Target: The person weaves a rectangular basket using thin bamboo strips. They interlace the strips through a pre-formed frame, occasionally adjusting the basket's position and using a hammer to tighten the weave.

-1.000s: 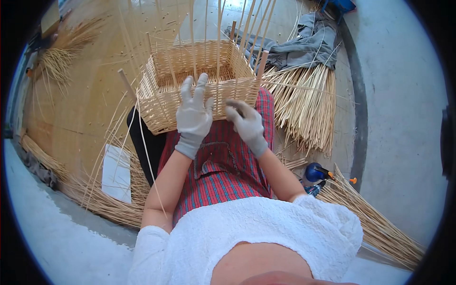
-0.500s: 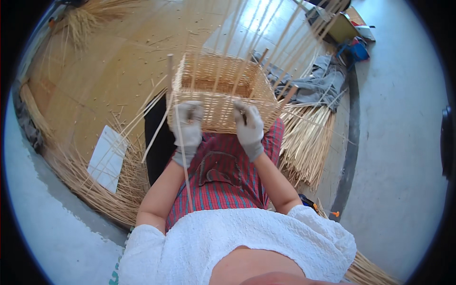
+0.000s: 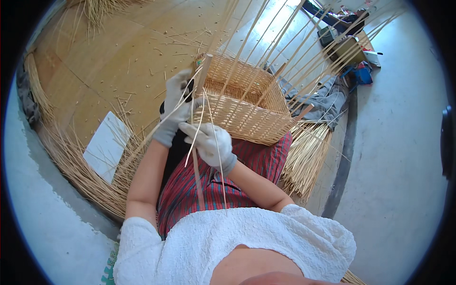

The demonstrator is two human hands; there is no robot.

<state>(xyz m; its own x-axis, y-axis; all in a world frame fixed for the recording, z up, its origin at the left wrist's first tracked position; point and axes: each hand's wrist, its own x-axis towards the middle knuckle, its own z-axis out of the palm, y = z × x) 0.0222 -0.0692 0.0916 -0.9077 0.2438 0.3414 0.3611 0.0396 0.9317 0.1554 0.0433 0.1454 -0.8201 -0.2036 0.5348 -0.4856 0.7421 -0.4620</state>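
Observation:
A rectangular wicker basket rests tilted on my lap, its long upright stakes fanning up and to the right. Thicker wooden posts stand at its corners. My left hand, in a pale glove, is bent at the basket's left corner, thumb against thin wicker strands that hang there. Just below it, my right hand, gloved too, is closed, its fingertips pinching at those strands. Some strand ends trail down over the red plaid cloth on my lap. The exact grip of my left fingers is partly hidden.
Bundles of wicker rods lie on the left and right. A white sheet lies on the left bundle. Grey cloth covers the right bundle's top. Beyond it are a blue container and a box. Cut bits litter the floor.
Both hands have left the basket's near wall for its left corner, my right hand crossing leftward to the strands. The basket has shifted right in view and turned slightly.

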